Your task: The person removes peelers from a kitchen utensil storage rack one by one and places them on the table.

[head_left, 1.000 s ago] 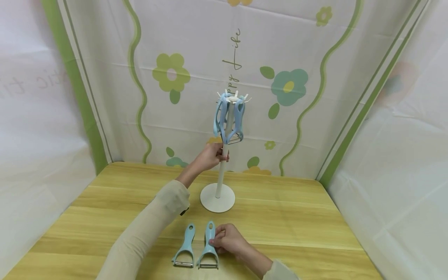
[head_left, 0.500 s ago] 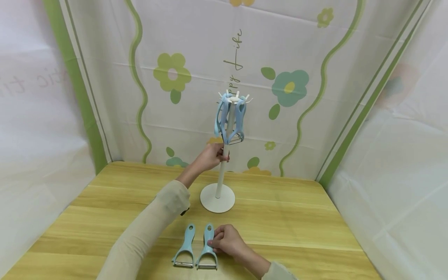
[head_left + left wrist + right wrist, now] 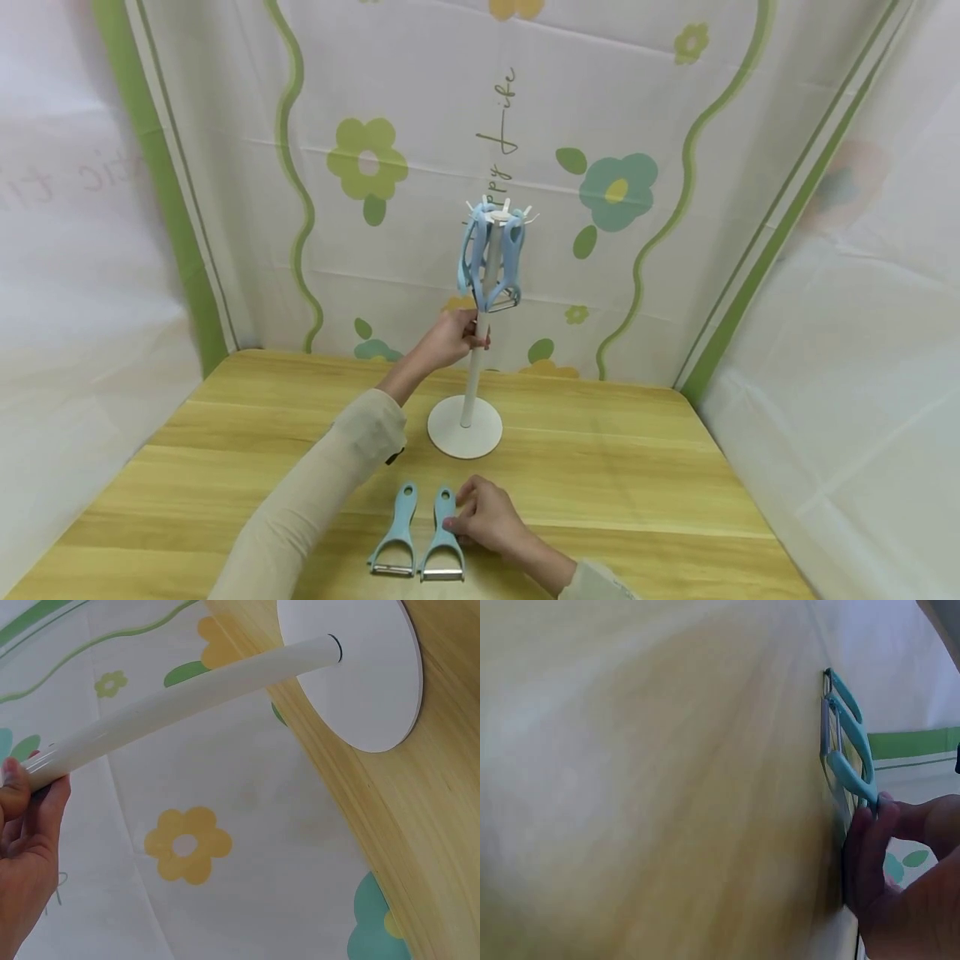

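Note:
In the head view my left hand (image 3: 447,339) grips the white pole (image 3: 473,379) of an upright stand, just below several light-blue peelers (image 3: 512,260) hanging from its top hooks. The left wrist view has thumb and fingers around that pole, with the round white base (image 3: 375,705) on the table. Near the front of the table two light-blue Y-shaped peelers lie side by side, blades toward me: a left peeler (image 3: 402,517) and a right peeler (image 3: 442,521). My right hand (image 3: 489,518) pinches the right peeler's handle between thumb and fingers, low against the wood.
The wooden table (image 3: 600,467) has a white printed curtain (image 3: 450,125) standing along its back edge and more curtain at both sides. My left forearm (image 3: 315,492) reaches across, left of the two peelers. White hooks (image 3: 528,215) fan out from the stand's top.
The right peeler has slid slightly toward me and to the left, moving nearly level with the left one. My left hand has stayed on the pole.

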